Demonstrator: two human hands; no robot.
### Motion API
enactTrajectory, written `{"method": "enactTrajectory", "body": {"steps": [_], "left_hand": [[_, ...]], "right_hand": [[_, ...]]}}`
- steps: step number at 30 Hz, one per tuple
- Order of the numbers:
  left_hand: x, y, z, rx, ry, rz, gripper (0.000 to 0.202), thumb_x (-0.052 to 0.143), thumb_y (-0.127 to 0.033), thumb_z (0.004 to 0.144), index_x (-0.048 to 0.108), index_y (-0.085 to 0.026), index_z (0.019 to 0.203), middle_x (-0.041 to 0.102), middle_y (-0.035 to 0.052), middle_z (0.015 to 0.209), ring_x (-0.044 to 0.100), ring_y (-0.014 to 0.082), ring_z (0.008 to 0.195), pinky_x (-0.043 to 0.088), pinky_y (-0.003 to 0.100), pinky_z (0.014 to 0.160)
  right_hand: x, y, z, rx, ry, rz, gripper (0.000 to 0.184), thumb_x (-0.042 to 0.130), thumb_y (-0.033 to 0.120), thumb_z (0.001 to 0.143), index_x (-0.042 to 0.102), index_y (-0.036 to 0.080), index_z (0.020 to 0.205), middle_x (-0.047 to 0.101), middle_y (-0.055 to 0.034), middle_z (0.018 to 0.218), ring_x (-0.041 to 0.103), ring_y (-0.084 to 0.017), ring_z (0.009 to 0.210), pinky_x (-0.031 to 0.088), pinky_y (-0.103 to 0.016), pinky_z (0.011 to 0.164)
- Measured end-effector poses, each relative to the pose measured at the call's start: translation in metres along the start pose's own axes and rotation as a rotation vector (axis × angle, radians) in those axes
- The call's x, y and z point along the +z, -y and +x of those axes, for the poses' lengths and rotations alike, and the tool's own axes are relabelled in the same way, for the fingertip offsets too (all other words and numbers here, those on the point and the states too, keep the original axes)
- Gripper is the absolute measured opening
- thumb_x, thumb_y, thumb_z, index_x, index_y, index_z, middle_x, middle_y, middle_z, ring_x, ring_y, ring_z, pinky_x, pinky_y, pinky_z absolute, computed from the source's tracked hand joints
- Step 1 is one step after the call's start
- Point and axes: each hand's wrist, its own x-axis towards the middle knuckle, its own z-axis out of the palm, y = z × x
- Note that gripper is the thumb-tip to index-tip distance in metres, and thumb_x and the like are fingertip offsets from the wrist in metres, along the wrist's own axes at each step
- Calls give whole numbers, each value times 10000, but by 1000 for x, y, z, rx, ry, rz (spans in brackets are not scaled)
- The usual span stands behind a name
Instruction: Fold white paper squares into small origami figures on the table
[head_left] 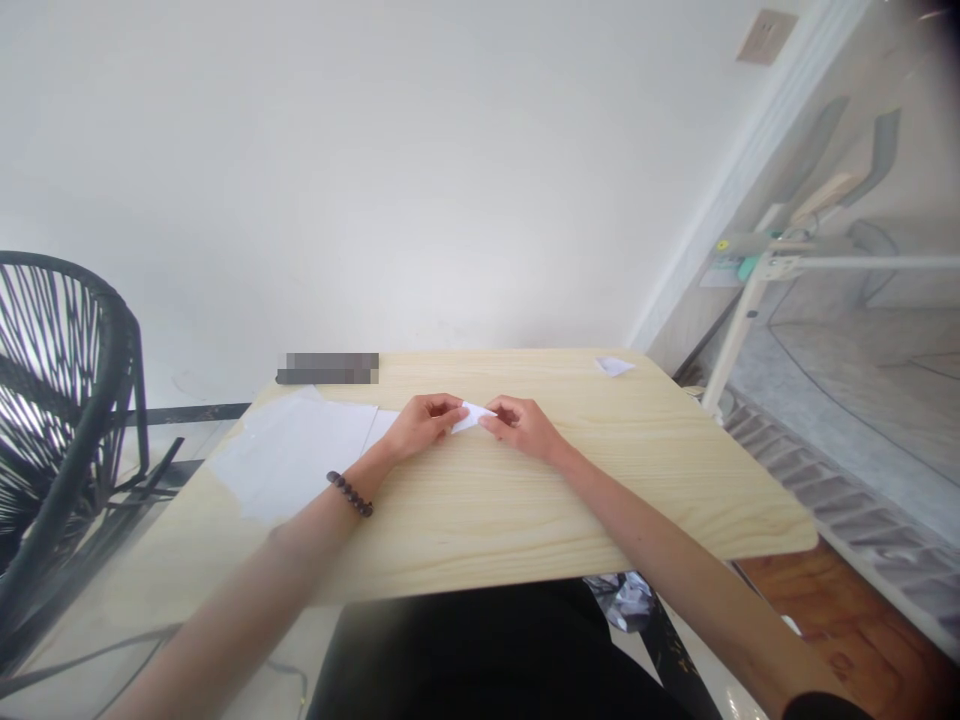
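Note:
A small folded piece of white paper (471, 415) is pinched between my two hands, just above the middle of the table. My left hand (426, 424), with a dark beaded bracelet on its wrist, grips the paper's left end between thumb and fingers. On the other end, my right hand (521, 424) closes thumb and fingers on its right corner. Loose white sheets (292, 455) lie spread on the table to the left of my left hand. Another small folded paper (614, 366) rests near the far right corner.
The pale wooden table (525, 530) stands against a white wall. A blurred-out dark object (328, 368) lies at its far left edge. To the left is a dark woven chair (112, 330); a white metal frame (739, 340) stands to the right. A crinkled silvery bag (628, 602) shows below the table.

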Motion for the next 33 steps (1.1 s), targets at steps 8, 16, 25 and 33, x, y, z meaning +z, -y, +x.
{"method": "enactTrajectory", "body": {"steps": [8, 16, 25, 33], "left_hand": [[2, 0, 0, -40, 29, -244, 361, 642, -335, 656, 527, -139, 936, 631, 32, 696, 598, 143, 662, 497, 326, 680], [4, -2, -2, -22, 67, -214, 367, 631, -339, 663, 592, -115, 951, 660, 70, 788, 611, 168, 732, 489, 330, 733], [6, -2, -2, 18, 14, -180, 307, 649, -318, 643, 648, -119, 876, 660, 69, 822, 599, 177, 763, 496, 322, 724], [9, -7, -2, -135, 1, -373, 372, 570, -390, 716, 603, -114, 962, 648, 80, 883, 593, 179, 845, 453, 357, 837]], "right_hand": [[1, -1, 2, 51, 12, 126, 215, 479, 348, 760, 564, 161, 824, 580, -7, 680, 531, -79, 523, 404, -192, 511], [3, -1, 2, -8, -58, -99, 154, 498, 266, 727, 580, 138, 753, 543, 14, 587, 454, -65, 494, 336, -176, 479], [7, 3, 0, -49, -115, -412, 194, 496, 289, 731, 552, 142, 616, 531, 15, 540, 404, -60, 473, 254, -194, 479], [13, 8, 0, -278, -199, -710, 286, 422, 280, 789, 533, 166, 551, 570, -23, 570, 435, -89, 508, 256, -239, 543]]}}
